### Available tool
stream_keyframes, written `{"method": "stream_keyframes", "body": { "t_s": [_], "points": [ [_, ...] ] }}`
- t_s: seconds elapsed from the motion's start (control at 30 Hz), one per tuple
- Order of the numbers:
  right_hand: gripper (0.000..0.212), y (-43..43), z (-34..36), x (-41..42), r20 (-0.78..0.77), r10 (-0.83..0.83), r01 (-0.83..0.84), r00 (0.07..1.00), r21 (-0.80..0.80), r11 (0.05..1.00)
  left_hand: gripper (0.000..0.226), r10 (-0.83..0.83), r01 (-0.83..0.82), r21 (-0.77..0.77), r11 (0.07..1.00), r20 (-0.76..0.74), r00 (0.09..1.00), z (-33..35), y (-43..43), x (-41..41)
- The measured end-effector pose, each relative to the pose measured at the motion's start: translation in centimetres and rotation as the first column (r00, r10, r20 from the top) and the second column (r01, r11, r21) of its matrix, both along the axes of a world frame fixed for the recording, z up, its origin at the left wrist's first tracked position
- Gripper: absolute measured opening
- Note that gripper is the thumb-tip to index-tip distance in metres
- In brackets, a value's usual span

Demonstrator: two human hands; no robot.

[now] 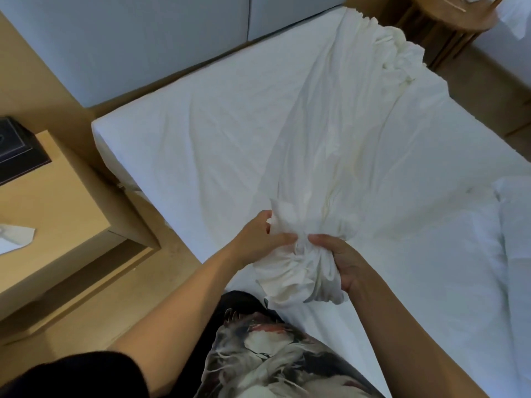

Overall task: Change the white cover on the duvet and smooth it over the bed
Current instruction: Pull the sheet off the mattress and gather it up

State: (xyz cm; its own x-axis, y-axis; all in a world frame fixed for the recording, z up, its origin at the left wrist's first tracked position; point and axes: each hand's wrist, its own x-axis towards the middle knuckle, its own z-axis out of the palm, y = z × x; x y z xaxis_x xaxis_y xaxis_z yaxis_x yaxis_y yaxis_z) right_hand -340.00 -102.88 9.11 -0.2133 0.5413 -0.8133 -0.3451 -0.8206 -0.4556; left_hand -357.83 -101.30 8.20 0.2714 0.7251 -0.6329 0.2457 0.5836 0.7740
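A white duvet cover lies in a long rumpled strip across the bed, from the far edge toward me. Its near end is gathered into a bunch at the bed's near side. My right hand grips that bunch from the right, fingers curled round the folds. My left hand pinches a raised flap of the same cover just to the left. A white duvet or pillow lies bunched at the right of the bed.
A wooden bedside table stands at the left with a dark box and white tissue on it. A padded headboard runs along the top left. A round wooden stand is at the top right.
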Motion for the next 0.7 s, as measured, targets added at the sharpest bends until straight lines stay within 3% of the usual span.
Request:
{"method": "stream_keyframes", "body": {
  "t_s": [0.1, 0.17, 0.23, 0.33, 0.43, 0.5, 0.6, 0.67, 0.7],
  "points": [
    [0.021, -0.1, 0.0, 0.1, -0.002, 0.04, -0.04, 0.999, -0.01, 0.999, 0.021, 0.108, -0.084, 0.196, 0.977, -0.115, 0.987, -0.2, -2.1, 1.4],
    [0.017, -0.2, -0.2, 0.6, -0.003, 0.004, -0.004, 1.0, 0.024, 1.0, 0.013, 0.166, -0.118, 0.257, 0.959, -0.174, 0.971, -0.4, -4.1, 2.3],
    [0.013, -0.3, -0.6, 1.1, 0.007, -0.036, 0.036, 0.999, 0.074, 0.997, 0.014, 0.087, -0.063, 0.165, 0.984, -0.141, 0.986, -0.8, -6.1, 2.9],
    [0.017, -1.1, -1.0, 1.3, -0.03, 0.039, -0.037, 0.999, 0.072, 0.997, 0.016, 0.081, -0.081, -0.122, 0.989, -0.01, 0.997, -1.0, -7.5, 3.2],
    [0.014, -1.1, -0.9, 1.5, -0.041, 0.172, -0.171, 0.984, 0.027, 0.985, 0.024, 0.086, -0.097, -0.321, 0.942, -0.05, 0.995, -1.2, -7.9, 2.6],
    [0.015, -0.7, -0.7, 1.8, -0.01, 0.266, -0.266, 0.964, 0.009, 0.964, 0.044, -0.067, 0.011, -0.351, 0.936, -0.148, 0.987, -1.4, -8.3, 2.0],
    [0.019, -0.9, -0.6, 2.3, -0.008, 0.321, -0.321, 0.947, 0.01, 0.947, 0.081, -0.246, 0.144, -0.241, 0.96, -0.47, 0.848, -1.1, -7.9, 0.9],
    [0.031, -1.7, -0.9, 2.6, -0.066, 0.266, -0.266, 0.962, 0.018, 0.964, 0.086, -0.182, 0.176, -0.072, 0.982, -0.622, 0.762, -1.1, -6.7, 1.0],
    [0.033, -2.1, -1.0, 2.7, -0.082, 0.247, -0.246, 0.966, 0.019, 0.969, 0.082, -0.115, 0.193, 0.061, 0.979, -0.617, 0.778, -0.8, -6.0, 1.4]
  ]
}}
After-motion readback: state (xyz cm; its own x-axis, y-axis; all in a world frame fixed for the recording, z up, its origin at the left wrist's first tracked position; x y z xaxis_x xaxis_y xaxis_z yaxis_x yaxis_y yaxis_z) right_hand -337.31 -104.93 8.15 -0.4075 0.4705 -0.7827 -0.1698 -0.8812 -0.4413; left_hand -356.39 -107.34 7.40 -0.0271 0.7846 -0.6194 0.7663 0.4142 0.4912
